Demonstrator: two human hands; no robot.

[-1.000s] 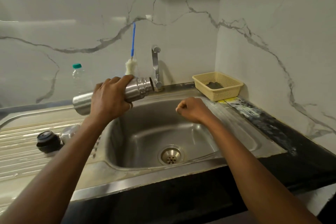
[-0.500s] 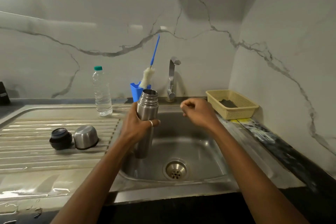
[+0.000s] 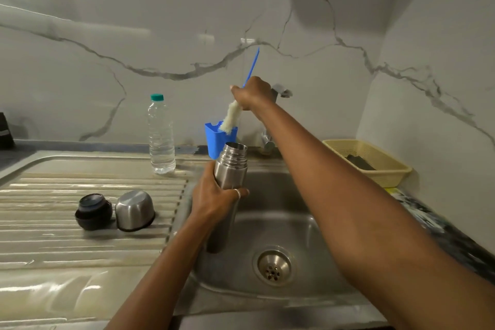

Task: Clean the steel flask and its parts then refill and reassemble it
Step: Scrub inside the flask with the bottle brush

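Observation:
My left hand (image 3: 214,197) grips the steel flask (image 3: 229,171) upright over the left side of the sink basin (image 3: 284,222), its mouth open at the top. My right hand (image 3: 253,94) holds the blue-handled bottle brush (image 3: 231,118) near the top of its white bristles, whose tip is still inside the blue holder (image 3: 215,139) behind the flask. On the ribbed draining board (image 3: 80,244) lie the dark inner stopper (image 3: 92,211) and the steel cup lid (image 3: 134,209), side by side.
A clear plastic water bottle (image 3: 160,136) with a green cap stands at the back of the draining board. The tap (image 3: 280,94) rises behind my right hand. A yellow basket (image 3: 375,166) holding a dark pad sits on the counter at right. The drain (image 3: 273,266) is in the basin.
The flask went from lying sideways to upright in my left hand. My right hand rose from over the sink to the brush and now holds it.

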